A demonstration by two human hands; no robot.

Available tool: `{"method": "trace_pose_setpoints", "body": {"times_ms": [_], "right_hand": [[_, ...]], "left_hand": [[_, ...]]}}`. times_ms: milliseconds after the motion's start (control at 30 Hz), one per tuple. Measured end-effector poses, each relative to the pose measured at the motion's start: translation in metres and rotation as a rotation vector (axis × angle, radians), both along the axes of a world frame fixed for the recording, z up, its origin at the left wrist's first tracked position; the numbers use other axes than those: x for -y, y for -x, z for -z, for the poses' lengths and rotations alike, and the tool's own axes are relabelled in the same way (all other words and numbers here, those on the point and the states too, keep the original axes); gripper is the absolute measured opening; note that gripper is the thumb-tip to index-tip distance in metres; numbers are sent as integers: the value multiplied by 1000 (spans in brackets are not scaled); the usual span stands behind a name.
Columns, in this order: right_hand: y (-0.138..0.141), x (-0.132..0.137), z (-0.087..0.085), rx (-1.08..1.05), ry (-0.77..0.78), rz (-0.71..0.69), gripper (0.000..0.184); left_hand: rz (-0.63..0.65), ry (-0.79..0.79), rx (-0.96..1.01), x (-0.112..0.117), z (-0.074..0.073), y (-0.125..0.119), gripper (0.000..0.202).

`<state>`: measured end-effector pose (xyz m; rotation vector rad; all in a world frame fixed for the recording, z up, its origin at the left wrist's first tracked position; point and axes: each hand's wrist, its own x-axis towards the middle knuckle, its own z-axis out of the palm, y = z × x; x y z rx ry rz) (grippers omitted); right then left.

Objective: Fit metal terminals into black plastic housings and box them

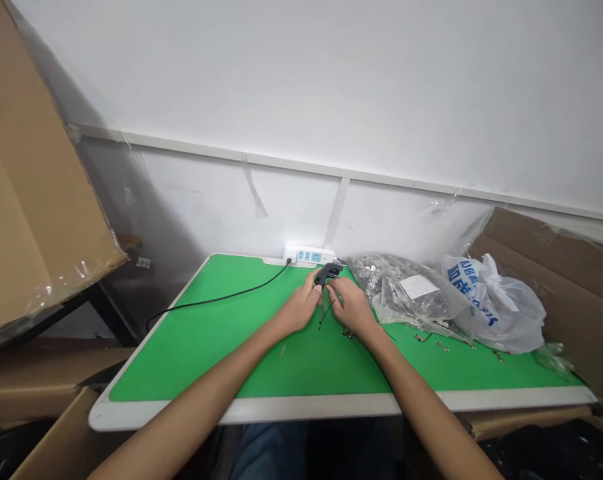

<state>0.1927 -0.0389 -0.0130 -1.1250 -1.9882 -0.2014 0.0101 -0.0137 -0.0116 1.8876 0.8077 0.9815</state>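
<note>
A dark grey curved plastic part (327, 272) is held up over the green table mat near its back edge. My left hand (302, 305) is closed on its left end. My right hand (352, 305) is at its right side, fingers bent together beneath the curve; what they pinch is hidden. Thin dark wires (324, 315) hang below the part between my hands. Beside my right wrist lies a little heap of small metal pieces (348, 333), partly covered by the hand.
A white power strip (309, 255) with a plugged-in black cable (226, 295) sits at the back edge. To the right are a clear bag of metal parts (406, 293), a tied white plastic bag (501, 310) and scattered metal clips (442, 346). Cardboard boxes (46, 187) flank the table.
</note>
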Motion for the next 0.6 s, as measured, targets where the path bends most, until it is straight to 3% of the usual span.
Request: {"method": "trace_pose_setpoints", "body": {"times_ms": [233, 333, 600], "right_hand": [[0, -1, 7, 26, 28, 6, 28], [4, -3, 8, -59, 31, -29, 30], [2, -1, -1, -422, 255, -137, 39]], "left_hand": [[-121, -108, -89, 4, -9, 6, 56], [-109, -149, -114, 4, -13, 10, 58], [-21, -253, -64, 5, -23, 20, 95]]}}
